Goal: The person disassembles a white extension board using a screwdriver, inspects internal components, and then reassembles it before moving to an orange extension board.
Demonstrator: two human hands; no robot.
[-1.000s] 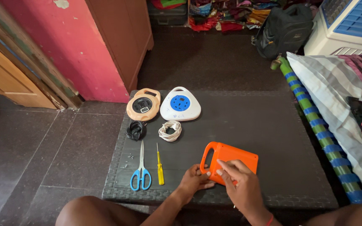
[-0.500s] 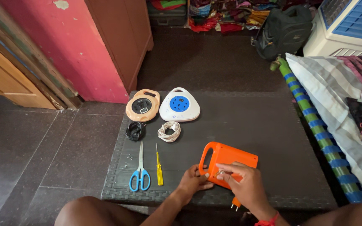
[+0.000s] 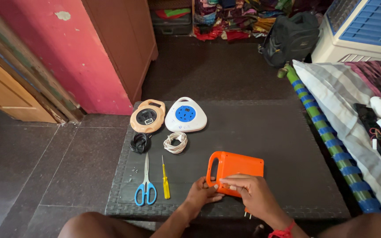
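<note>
An orange plastic box with a handle slot [image 3: 239, 166] lies on the dark mat [image 3: 261, 132] near its front edge. My left hand [image 3: 201, 193] touches the box's near left corner with its fingertips. My right hand [image 3: 254, 196] rests on the box's near edge, fingers curled over it. A plug's metal pins [image 3: 247, 214] stick out below my right hand. To the left lie a yellow screwdriver [image 3: 166, 180] and blue-handled scissors [image 3: 145, 185].
Farther back on the mat are a beige round socket box [image 3: 147, 116], a white and blue socket box [image 3: 185, 115], a black cable coil [image 3: 140, 142] and a white cable coil [image 3: 175, 143]. Small screws [image 3: 133, 171] lie left of the scissors. A striped mattress [image 3: 345, 110] borders the right.
Both hands have shifted slightly on the orange box; the right hand has moved down to its near edge. The box stays in the same spot.
</note>
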